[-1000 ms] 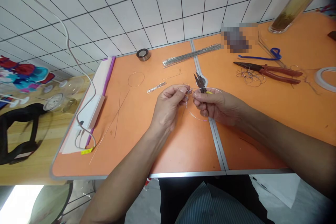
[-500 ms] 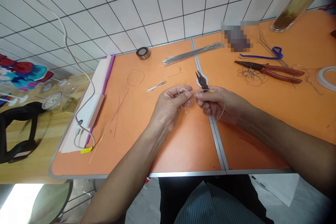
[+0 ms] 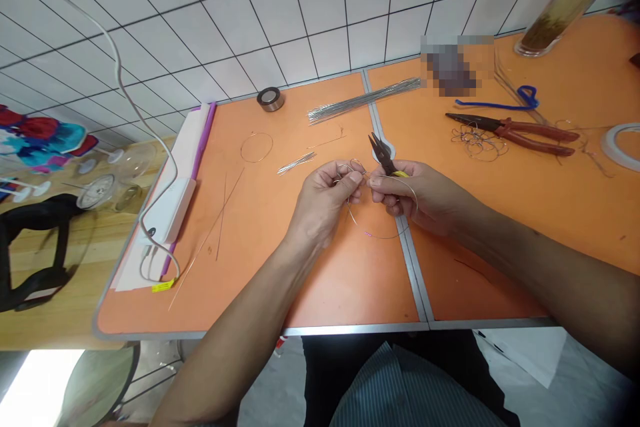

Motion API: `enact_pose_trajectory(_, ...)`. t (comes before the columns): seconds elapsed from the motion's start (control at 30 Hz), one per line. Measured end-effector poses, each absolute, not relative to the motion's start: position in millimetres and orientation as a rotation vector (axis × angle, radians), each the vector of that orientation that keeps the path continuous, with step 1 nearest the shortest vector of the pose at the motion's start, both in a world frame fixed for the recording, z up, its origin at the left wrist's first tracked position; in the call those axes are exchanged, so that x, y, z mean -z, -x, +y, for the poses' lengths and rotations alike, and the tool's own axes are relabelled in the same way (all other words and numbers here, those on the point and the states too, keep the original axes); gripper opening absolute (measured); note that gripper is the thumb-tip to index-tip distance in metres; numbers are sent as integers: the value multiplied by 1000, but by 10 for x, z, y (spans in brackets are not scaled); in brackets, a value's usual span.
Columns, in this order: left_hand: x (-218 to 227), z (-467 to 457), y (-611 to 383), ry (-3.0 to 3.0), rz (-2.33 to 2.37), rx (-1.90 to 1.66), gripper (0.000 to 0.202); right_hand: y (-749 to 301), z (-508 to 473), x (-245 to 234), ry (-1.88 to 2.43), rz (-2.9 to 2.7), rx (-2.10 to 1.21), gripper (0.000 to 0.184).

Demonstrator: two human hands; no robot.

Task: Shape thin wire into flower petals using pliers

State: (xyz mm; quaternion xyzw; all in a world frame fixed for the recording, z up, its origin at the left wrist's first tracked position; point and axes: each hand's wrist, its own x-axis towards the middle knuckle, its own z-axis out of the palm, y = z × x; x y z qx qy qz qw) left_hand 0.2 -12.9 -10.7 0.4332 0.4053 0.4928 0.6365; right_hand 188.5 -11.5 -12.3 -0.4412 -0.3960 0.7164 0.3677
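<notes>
My left hand point(image 3: 320, 200) is closed in a pinch on thin looped wire, with small curls of it showing above and below the fingertips. Close beside it, my right hand point(image 3: 425, 197) holds dark-jawed pliers point(image 3: 383, 155) with a bit of yellow on the handle; the jaws point up and away, slightly apart, with nothing between them. Thumb and forefinger of that hand also pinch a thin wire point(image 3: 416, 197), which curves round below the hand. Small pink beads point(image 3: 369, 234) show at the end of this curve. The join between the fingertips is too fine to make out.
Nearby on the orange table lie short wires point(image 3: 297, 163), a long wire bundle point(image 3: 365, 100), a wire ring point(image 3: 257, 147) and a tape roll point(image 3: 270, 99). Red-handled pliers point(image 3: 540, 135) rest on tangled wire at right. A white power strip point(image 3: 173, 210) stands at left.
Both hands have shifted slightly, staying close together. The wire at my right hand now curves lower, below the hand toward the pink beads. The pliers remain in that hand.
</notes>
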Motion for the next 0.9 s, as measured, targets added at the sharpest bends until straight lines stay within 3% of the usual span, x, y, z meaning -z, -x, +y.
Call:
enact_pose_trajectory(0.33, 81, -99, 41, -958, 874, -1124, 34, -1999, -93, 116, 1210, -1485, -1480, 30)
enact_pose_trajectory(0.9, 51, -96, 87, -917, 878, -1100, 25, -2279, 28, -46, 1386, -2280, -301, 25)
